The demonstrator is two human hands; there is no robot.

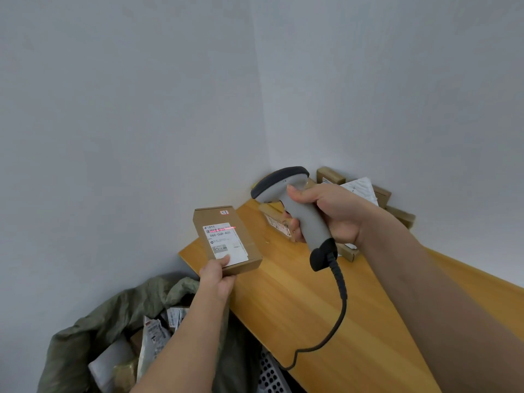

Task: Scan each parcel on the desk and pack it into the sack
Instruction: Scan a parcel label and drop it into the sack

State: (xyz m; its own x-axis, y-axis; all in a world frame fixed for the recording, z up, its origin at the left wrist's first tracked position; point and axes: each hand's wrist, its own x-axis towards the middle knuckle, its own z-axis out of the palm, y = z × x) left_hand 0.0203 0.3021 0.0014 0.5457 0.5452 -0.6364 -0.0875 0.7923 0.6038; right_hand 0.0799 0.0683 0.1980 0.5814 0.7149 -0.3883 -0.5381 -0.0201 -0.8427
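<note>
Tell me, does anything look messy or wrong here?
Nothing looks broken or spilled. The red scan line sits right across the barcode on the held parcel. The only untidy bit is the heap of parcels in the desk's far corner, tilted and overlapping instead of neatly stacked.

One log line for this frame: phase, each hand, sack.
phase: scanning | left hand: holds brown cardboard parcel, red beam on label | right hand: grips grey corded scanner | green sack: open, parcels inside
</note>
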